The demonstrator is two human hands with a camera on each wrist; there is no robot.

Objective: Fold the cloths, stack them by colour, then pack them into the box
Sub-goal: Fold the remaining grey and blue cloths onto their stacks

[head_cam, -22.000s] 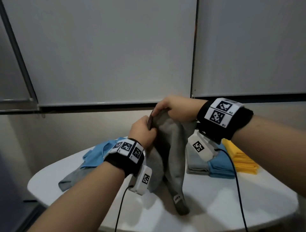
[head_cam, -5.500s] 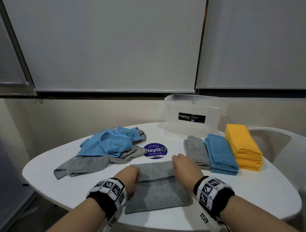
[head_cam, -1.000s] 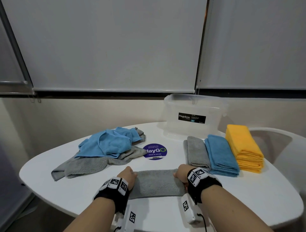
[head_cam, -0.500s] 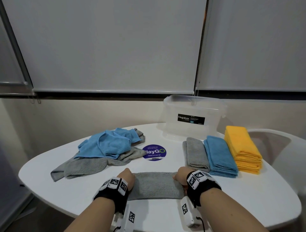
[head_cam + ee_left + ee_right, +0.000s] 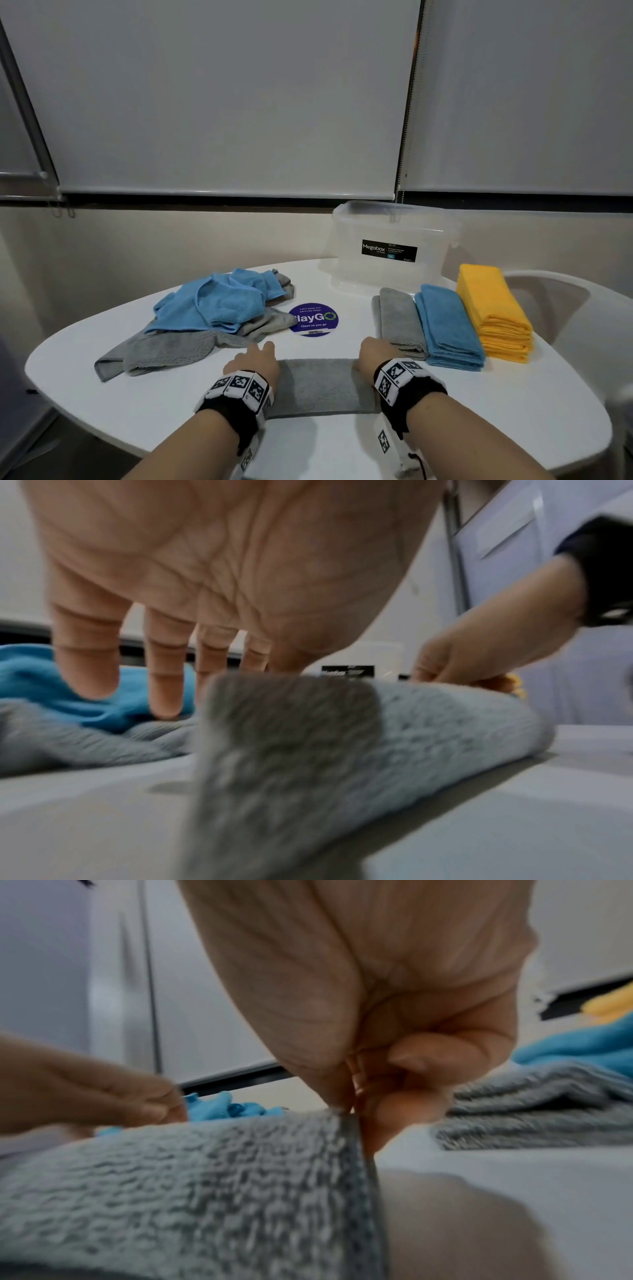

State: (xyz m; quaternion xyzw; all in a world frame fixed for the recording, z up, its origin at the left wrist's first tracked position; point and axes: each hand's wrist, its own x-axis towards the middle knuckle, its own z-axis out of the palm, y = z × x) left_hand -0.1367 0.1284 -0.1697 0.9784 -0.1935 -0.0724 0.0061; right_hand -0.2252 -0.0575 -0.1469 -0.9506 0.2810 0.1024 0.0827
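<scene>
A grey cloth (image 5: pixel 322 387) folded into a narrow strip lies across the near part of the white table (image 5: pixel 479 411). My left hand (image 5: pixel 253 358) is at its left end with straight fingers (image 5: pixel 164 691) spread above the cloth (image 5: pixel 342 737), gripping nothing. My right hand (image 5: pixel 373 353) pinches the strip's right edge (image 5: pixel 349 1137) between thumb and curled fingers (image 5: pixel 404 1096). Folded stacks lie side by side at the right: grey (image 5: pixel 399 318), blue (image 5: pixel 448 329) and yellow (image 5: pixel 493 311). The clear plastic box (image 5: pixel 390 246) stands behind them, with nothing in it that I can see.
A loose heap of unfolded blue cloths (image 5: pixel 219 301) over grey ones (image 5: pixel 171 349) lies at the left. A round purple sticker (image 5: pixel 313 319) marks the table's middle. A white chair (image 5: pixel 582 308) stands at the right, past the table edge.
My left hand has opened: its fingers, curled on the strip's left end half a second ago, now reach forward. The right hand still holds the right end.
</scene>
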